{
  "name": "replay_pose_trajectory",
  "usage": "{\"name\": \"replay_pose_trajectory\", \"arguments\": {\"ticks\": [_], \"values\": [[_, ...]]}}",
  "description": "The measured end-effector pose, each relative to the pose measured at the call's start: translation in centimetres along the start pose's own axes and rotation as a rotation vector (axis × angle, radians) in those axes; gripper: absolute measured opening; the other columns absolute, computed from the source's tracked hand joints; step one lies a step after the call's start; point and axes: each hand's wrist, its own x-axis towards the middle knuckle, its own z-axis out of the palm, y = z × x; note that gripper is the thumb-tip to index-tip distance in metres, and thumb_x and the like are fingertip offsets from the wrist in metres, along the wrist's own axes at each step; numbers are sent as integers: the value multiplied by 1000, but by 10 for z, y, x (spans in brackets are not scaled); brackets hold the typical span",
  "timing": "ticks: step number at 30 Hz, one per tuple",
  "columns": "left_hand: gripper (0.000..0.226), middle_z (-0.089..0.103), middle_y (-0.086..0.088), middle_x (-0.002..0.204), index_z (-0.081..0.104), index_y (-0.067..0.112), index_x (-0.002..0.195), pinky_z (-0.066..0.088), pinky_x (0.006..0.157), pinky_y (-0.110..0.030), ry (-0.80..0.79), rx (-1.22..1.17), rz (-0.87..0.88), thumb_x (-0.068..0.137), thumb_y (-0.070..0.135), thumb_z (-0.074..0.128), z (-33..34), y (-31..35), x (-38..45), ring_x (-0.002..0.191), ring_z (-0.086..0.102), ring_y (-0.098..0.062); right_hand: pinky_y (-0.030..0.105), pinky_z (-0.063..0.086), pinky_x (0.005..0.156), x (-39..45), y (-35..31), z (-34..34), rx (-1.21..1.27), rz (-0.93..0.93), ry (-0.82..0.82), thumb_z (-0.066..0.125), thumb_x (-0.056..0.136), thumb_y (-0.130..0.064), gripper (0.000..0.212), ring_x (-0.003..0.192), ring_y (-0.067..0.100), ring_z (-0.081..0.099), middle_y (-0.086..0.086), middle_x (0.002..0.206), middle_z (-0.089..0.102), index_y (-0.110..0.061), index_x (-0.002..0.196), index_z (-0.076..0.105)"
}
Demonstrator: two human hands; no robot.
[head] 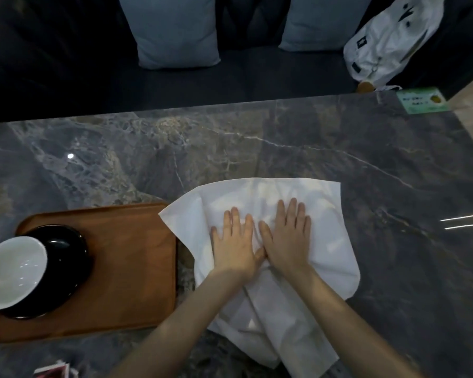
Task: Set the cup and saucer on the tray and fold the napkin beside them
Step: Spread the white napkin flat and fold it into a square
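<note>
Now both my palms lie flat, fingers spread, left hand (235,241) and right hand (287,236) touching at the thumbs on the napkin (271,197) mid-frame, right of the tray (126,268) holding cup (14,271) and saucer (66,257). Smooth outward evenly before folding.

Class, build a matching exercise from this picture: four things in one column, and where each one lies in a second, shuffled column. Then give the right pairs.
Things
1. cup
2. napkin
3. white bag
4. green card

Places
A. on the sofa seat behind the table
B. at the table's far right corner
C. on the saucer on the wooden tray
D. spread on the marble under both hands

Pairs: 1-C, 2-D, 3-A, 4-B
</note>
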Motion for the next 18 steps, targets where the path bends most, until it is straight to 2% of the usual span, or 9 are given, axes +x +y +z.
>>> {"name": "replay_pose_trajectory", "arguments": {"ticks": [2,4,5,7,9,12,14,16,18], "values": [[74,-17,-10,155,-7,20,146,-1,114,-50,35,21,58,88,60,17,6,-5,1,143,-15,-26,53,22,110,1,9,3,-30,-14,-10,4,90,-58,77,137,39,30,22,148,33,-7,141,32],[80,-17,-7,155,-8,23,146,-4,114,-48,71,12,115,77,63,2,10,-9,2,143,-16,-24,51,18,112,4,18,2,-50,-11,-20,-5,88,-60,80,140,36,26,18,151,29,-11,144,27],[81,-17,-5,155,-8,24,146,-5,114,-48,84,-6,138,75,63,2,11,-11,2,143,-16,-23,51,17,112,6,22,2,-56,-13,-14,-7,87,-61,82,141,35,24,17,152,28,-13,144,25],[73,-20,0,154,-7,26,146,-7,114,-48,86,-17,179,86,60,18,11,-16,1,142,-17,-20,51,13,113,10,30,-1,-62,-14,-22,-7,86,-63,82,143,33,18,14,154,23,-15,146,21],[73,-25,7,150,-9,27,145,-8,113,-49,67,9,230,89,59,24,10,-23,-3,141,-21,-17,51,8,115,13,41,-1,-69,-36,-11,-2,85,-64,80,144,31,12,12,156,17,-17,147,16],[76,-31,8,145,-13,30,144,-11,113,-48,42,92,339,80,64,8,10,-41,-9,137,-27,-14,48,2,116,17,58,-4,-106,-75,-12,-2,81,-65,80,146,26,1,7,158,5,-21,148,5],[74,-29,9,145,-12,32,144,-13,113,-45,42,152,404,80,64,9,7,-56,-8,135,-28,-14,45,-2,117,19,65,-7,-138,-88,-30,-4,79,-63,79,146,23,-5,4,159,-1,-24,148,-1],[78,-25,8,147,-8,32,144,-13,112,-42,71,189,443,78,71,8,1,-69,-3,136,-26,-15,44,-3,117,19,66,-9,-137,-86,-30,-5,78,-63,80,145,22,-6,3,159,-3,-24,147,-2],[83,-23,7,148,-9,33,143,-11,113,-42,80,211,440,72,75,-2,-5,-79,5,138,-23,-16,43,-4,117,18,66,-9,-135,-83,-42,-6,77,-64,81,145,21,-7,2,159,-4,-25,147,-3]]}}
